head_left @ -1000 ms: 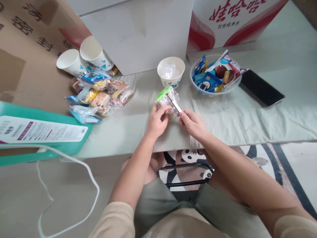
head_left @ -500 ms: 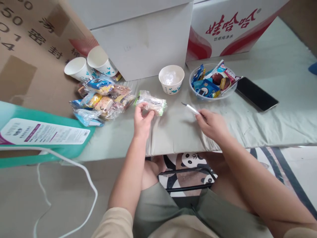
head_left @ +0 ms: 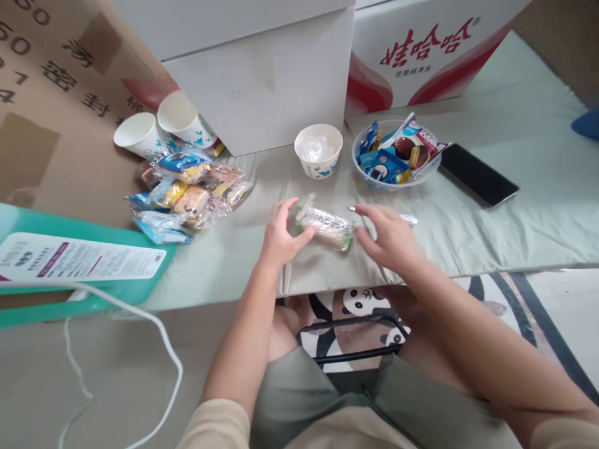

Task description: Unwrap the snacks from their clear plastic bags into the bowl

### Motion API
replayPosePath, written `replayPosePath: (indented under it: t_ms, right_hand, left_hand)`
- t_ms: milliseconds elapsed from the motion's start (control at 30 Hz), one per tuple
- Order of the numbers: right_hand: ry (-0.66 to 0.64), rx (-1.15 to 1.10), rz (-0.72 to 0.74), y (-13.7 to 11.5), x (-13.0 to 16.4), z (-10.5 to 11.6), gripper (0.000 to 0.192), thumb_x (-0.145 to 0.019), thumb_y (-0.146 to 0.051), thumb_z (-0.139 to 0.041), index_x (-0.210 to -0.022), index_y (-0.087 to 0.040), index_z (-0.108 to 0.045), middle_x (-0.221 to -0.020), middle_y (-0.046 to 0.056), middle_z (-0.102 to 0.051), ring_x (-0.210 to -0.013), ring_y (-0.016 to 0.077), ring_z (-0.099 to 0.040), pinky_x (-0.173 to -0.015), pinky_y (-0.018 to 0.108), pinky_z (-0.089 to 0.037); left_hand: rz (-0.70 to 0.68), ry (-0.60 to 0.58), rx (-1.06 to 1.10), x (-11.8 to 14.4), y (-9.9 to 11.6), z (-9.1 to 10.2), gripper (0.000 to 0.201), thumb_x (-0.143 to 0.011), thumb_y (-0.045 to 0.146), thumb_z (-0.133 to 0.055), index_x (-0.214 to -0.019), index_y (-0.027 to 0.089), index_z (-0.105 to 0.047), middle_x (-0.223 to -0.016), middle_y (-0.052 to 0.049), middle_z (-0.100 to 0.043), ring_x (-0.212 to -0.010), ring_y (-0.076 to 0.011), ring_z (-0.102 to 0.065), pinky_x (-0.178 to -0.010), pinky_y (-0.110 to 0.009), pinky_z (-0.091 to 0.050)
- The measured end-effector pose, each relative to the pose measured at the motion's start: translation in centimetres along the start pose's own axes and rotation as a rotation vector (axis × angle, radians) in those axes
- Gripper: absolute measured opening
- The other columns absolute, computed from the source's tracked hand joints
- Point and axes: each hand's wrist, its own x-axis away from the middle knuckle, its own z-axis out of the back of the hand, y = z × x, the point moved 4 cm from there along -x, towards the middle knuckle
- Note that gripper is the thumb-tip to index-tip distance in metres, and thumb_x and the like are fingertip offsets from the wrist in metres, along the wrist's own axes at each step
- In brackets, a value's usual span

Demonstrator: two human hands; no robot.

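A clear snack packet (head_left: 326, 226) with a green end lies across the pale green table cover (head_left: 468, 231) near its front edge. My left hand (head_left: 279, 236) pinches the packet's left end between thumb and fingers. My right hand (head_left: 390, 239) hovers with spread fingers just right of the packet, holding nothing. A thin white cutter (head_left: 406, 218) lies on the cover right behind my right hand, partly hidden by it.
A paper bowl (head_left: 318, 149) with crumpled wrapper, a clear bowl (head_left: 423, 176) of snacks and a black phone (head_left: 477, 174) sit behind. Left are a pile of snack packets (head_left: 191, 187), two tipped paper cups (head_left: 140, 134), a teal package (head_left: 79, 262) and a white cable (head_left: 154, 324). Boxes (head_left: 262, 75) wall the back.
My left hand brought the packet from the left back to the middle front. My right hand let go of the white cutter, which now lies on the cover, and moved toward the packet.
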Motion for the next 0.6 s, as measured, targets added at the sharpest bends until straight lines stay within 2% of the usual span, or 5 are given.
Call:
replayPosePath:
  t_ms: [167, 267, 400, 500, 600]
  right_hand:
    - [-0.137, -0.182, 0.031, -1.6, -0.6, -1.7, 0.021, -0.092, -0.026, -0.051, -0.1, -0.021, -0.07, -0.087, 0.009, -0.073, -0.085, 0.0266, -0.066, -0.081, 0.042, -0.052]
    - [-0.088, -0.275, -0.091, 0.1, -0.8, -0.7, 0.016, -0.087, -0.024, -0.053, -0.087, -0.021, -0.069, -0.086, 0.008, -0.073, -0.085, 0.0246, -0.067, -0.081, 0.039, -0.052]
    - [0.035, -0.247, -0.381, 3.4, -0.4, 1.2, 0.016, -0.08, -0.021, -0.052, -0.086, -0.022, -0.066, -0.085, 0.006, -0.072, -0.076, 0.0223, -0.066, -0.072, 0.036, -0.052]
    - [0.23, -0.155, -0.366, 3.7, -0.3, 3.0, 0.022, -0.084, -0.021, -0.047, -0.095, -0.022, -0.066, -0.096, 0.01, -0.073, -0.087, 0.0247, -0.067, -0.077, 0.039, -0.052]
    - [0.15, -0.114, -0.051, 1.5, -0.5, 3.1, 0.023, -0.088, -0.027, -0.053, -0.105, -0.023, -0.068, -0.104, 0.011, -0.072, -0.098, 0.0275, -0.066, -0.087, 0.044, -0.051]
  left_hand:
    - [0.213, 0.158, 0.29, -1.3, -1.1, -0.7, 0.018, -0.077, 0.027, -0.067, -0.093, 0.023, -0.059, -0.081, 0.0, -0.064, -0.076, -0.0162, -0.065, -0.07, -0.028, -0.052]
    - [0.412, 0.223, 0.453, -1.3, -3.2, 0.5, 0.029, -0.069, 0.02, -0.065, -0.095, 0.024, -0.053, -0.073, 0.004, -0.056, -0.062, -0.0132, -0.061, -0.059, -0.025, -0.049]
    - [0.605, 0.254, 0.322, 0.0, -5.5, 3.1, 0.045, -0.062, 0.011, -0.062, -0.103, 0.025, -0.052, -0.082, 0.003, -0.057, -0.055, -0.0105, -0.057, -0.051, -0.023, -0.045]
    - [0.398, 0.342, 0.177, 0.4, -5.0, 4.9, 0.052, -0.062, 0.008, -0.063, -0.11, 0.026, -0.056, -0.103, -0.002, -0.062, -0.078, -0.0146, -0.067, -0.067, -0.026, -0.054]
    - [0.01, 0.179, 0.015, 0.1, -2.8, 4.9, 0.051, -0.065, 0.011, -0.068, -0.113, 0.025, -0.064, -0.128, -0.007, -0.062, -0.123, -0.0239, -0.061, -0.103, -0.037, -0.051]
